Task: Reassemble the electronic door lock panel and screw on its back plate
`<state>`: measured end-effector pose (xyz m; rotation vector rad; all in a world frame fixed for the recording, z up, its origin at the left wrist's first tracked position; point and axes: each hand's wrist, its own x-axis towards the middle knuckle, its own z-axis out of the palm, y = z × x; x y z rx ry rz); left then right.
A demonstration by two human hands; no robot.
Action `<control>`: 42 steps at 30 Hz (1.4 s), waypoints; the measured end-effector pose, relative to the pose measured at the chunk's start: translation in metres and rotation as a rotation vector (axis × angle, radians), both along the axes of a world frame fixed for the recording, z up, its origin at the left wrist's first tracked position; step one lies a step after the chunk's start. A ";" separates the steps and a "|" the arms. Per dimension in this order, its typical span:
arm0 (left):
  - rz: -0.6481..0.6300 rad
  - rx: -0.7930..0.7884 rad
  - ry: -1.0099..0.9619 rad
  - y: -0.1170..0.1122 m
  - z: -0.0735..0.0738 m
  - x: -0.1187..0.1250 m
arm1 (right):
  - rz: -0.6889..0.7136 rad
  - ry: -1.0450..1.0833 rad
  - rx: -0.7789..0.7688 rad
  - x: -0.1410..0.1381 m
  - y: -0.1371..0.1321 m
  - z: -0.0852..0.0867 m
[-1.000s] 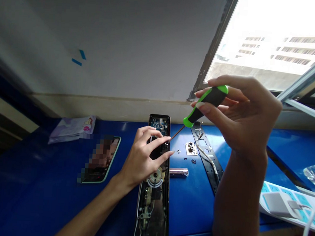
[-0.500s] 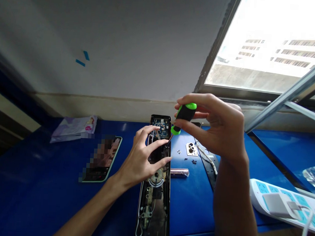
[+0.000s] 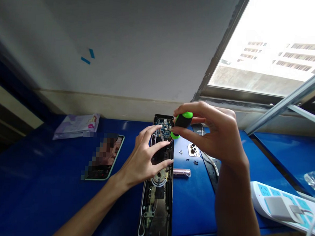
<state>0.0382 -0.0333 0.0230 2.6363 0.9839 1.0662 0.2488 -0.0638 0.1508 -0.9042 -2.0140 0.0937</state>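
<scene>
A: Where's the thing being worked on?
B: The long black housing (image 3: 162,222) lies open on the blue desk (image 3: 50,186), one end toward the wall (image 3: 139,60). Circuit board (image 3: 161,120) at the far end, round disc (image 3: 159,176) about halfway.

A: And the grip?
B: Right hand (image 3: 216,133) has a green-and-black screwdriver (image 3: 183,121) by the handle, thumb against fingers, so spread only as wide as the handle. It's tilted, aimed down at the housing's right edge. Can't tell if the tip is seated in anything.

A: Left hand?
B: Left hand (image 3: 143,159) arches over the housing, thumb and index well spread with a gap between them. Index fingertip's right by the screwdriver; touching or not, can't say.

A: Much in the way?
B: Left hand blocks the housing's middle, right hand and forearm (image 3: 237,206) hide much of a dark panel (image 3: 212,174). Just right of the housing: pinkish tube (image 3: 182,173), tiny dark screws (image 3: 195,162), metal plate (image 3: 193,150). Phone (image 3: 114,159) and packet (image 3: 76,126) sit left, power strip (image 3: 257,193) far right.
</scene>
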 end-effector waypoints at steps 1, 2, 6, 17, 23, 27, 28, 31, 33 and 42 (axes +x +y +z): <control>-0.003 -0.005 -0.002 0.000 0.000 0.000 | 0.000 -0.002 0.000 -0.001 0.000 0.000; -0.005 -0.009 -0.006 0.000 0.001 0.000 | -0.003 -0.008 0.000 -0.001 -0.001 0.000; -0.009 -0.032 -0.018 -0.001 0.000 -0.002 | -0.016 -0.051 0.051 -0.006 0.003 -0.003; 0.024 -0.241 -0.174 -0.004 -0.020 -0.008 | 0.143 0.070 0.093 -0.007 0.005 -0.013; -0.002 -0.309 -0.238 -0.004 -0.022 -0.005 | 0.034 0.122 0.169 -0.002 0.004 -0.025; -0.021 -0.291 -0.259 -0.005 -0.022 -0.005 | 0.134 0.233 0.050 -0.004 0.002 -0.028; -0.027 -0.285 -0.264 -0.005 -0.023 -0.005 | 0.112 0.246 0.088 -0.005 0.002 -0.029; -0.030 -0.266 -0.280 -0.005 -0.024 -0.005 | -0.021 0.221 0.232 -0.004 0.006 -0.030; -0.027 -0.262 -0.286 -0.005 -0.025 -0.006 | -0.057 0.193 0.221 -0.004 0.006 -0.030; -0.029 -0.277 -0.291 -0.006 -0.025 -0.005 | -0.066 0.302 0.196 -0.007 0.004 -0.035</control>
